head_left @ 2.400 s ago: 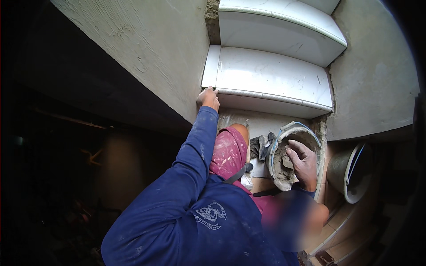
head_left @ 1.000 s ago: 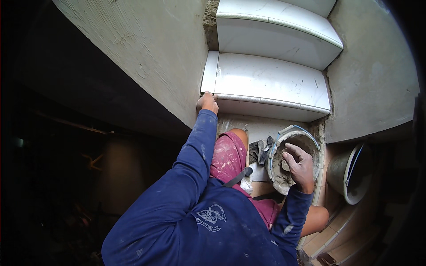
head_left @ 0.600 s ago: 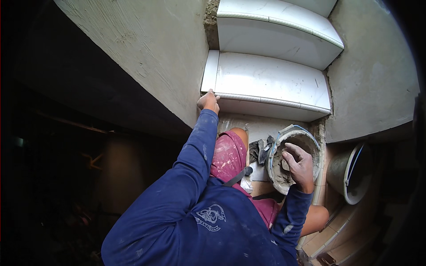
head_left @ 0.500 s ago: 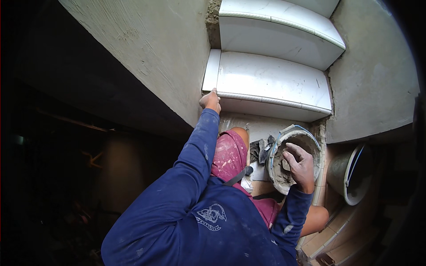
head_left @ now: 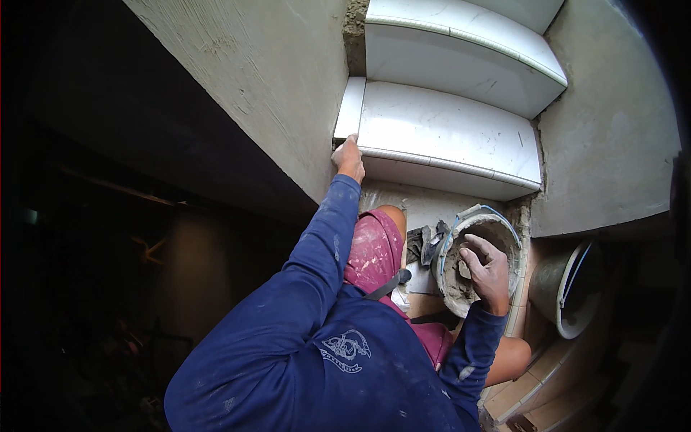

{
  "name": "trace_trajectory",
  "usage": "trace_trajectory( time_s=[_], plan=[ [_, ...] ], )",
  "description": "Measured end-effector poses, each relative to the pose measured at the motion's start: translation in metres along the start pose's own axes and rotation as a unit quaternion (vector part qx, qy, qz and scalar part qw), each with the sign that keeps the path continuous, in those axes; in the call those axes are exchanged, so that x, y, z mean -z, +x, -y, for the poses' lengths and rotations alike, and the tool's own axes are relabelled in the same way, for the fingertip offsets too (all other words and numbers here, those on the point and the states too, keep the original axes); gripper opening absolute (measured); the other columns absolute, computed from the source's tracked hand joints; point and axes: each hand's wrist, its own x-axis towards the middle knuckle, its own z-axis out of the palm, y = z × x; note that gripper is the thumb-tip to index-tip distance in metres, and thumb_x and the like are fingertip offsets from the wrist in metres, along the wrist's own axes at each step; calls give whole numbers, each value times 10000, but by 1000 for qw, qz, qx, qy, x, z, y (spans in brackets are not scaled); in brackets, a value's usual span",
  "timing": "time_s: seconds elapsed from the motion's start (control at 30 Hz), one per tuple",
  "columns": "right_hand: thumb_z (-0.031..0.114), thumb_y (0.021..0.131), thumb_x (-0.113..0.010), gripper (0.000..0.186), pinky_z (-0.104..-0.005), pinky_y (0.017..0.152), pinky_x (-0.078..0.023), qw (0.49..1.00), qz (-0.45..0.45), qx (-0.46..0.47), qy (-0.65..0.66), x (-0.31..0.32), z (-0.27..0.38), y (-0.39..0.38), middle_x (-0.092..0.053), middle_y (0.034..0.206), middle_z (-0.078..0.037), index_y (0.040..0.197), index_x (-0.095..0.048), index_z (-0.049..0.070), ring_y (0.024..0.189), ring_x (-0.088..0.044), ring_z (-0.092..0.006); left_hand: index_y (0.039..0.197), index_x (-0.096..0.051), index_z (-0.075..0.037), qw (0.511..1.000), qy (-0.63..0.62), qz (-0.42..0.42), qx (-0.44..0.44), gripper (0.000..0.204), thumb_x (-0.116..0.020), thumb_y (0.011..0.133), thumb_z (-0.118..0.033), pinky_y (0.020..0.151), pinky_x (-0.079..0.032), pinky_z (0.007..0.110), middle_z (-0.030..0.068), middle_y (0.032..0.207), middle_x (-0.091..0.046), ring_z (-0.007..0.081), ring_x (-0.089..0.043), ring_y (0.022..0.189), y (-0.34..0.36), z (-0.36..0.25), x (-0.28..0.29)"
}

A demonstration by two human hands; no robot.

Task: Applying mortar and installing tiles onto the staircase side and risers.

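Observation:
My left hand (head_left: 349, 158) is closed at the front end of a narrow white tile strip (head_left: 351, 106), its fingertips at the strip's edge. The strip lies along the left wall, beside the large white tile (head_left: 446, 122) of the stair tread. A thin dark gap shows under its front end. Over a mortar-caked bucket (head_left: 444, 277) hangs my right hand (head_left: 488, 270), fingers curved and apart from the thumb, nothing clearly held. Wet grey mortar (head_left: 455, 286) lies inside the bucket. A light grey patch shows below my thumb; I cannot tell what it is.
A second bucket (head_left: 561, 288) lies tilted at the right. Dark crumpled material (head_left: 421, 245) sits left of the mortar bucket. Plastered walls (head_left: 273, 79) flank the stairs, and another tiled step (head_left: 461, 61) rises beyond. A dark drop opens at the left.
My left hand has shifted slightly at the strip's front end, and a gap now shows beneath it. The view has moved a little. My right hand stays over the bucket.

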Motion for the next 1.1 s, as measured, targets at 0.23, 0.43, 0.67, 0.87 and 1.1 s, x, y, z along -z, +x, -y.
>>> trace_trajectory(
  time_s=[0.23, 0.43, 0.67, 0.87, 1.1],
  plan=[
    [100, 835, -659, 303, -276, 794, -493, 1000, 13, 14, -4, -4, -1, 4, -691, 934, -110, 1106, -643, -35, 864, -635, -154, 900, -517, -124, 990, -64, 124, 5, 218, -563, 934, -334, 361, -248, 218, -16, 684, -490, 70, -444, 488, -13, -17, -4],
    [95, 833, -659, 307, -274, 788, -499, 1000, 12, 5, 2, -5, -1, 4, -690, 930, -108, 1108, -640, -41, 855, -637, -148, 834, -525, -118, 984, -124, 130, -1, 231, -568, 935, -322, 384, -291, 189, -25, 653, -509, 50, -467, 489, -73, 2, 8],
    [102, 836, -645, 293, -284, 808, -498, 1000, 5, -8, 10, -3, -1, -1, -693, 955, -129, 1089, -643, -46, 880, -647, -164, 845, -592, -80, 974, -54, 212, -66, 186, -591, 936, -242, 430, -400, 207, -6, 657, -555, 58, -488, 481, -135, 43, 19],
    [232, 805, -645, 348, -358, 780, -497, 999, -3, 43, 7, -4, -6, 8, -666, 958, -218, 1051, -654, -15, 868, -660, -330, 829, -568, -72, 951, 69, 281, -105, 199, -584, 943, -235, 457, -432, 229, 22, 683, -582, 74, -527, 526, -122, 58, 5],
    [258, 796, -660, 386, -377, 857, -477, 999, -30, -27, 16, 0, -29, -8, -652, 1012, -240, 1078, -646, -4, 944, -642, -343, 941, -551, -99, 932, 102, 348, -2, 197, -571, 948, -295, 417, -326, 192, 9, 739, -576, 85, -534, 578, -88, 91, -40]
  ],
)
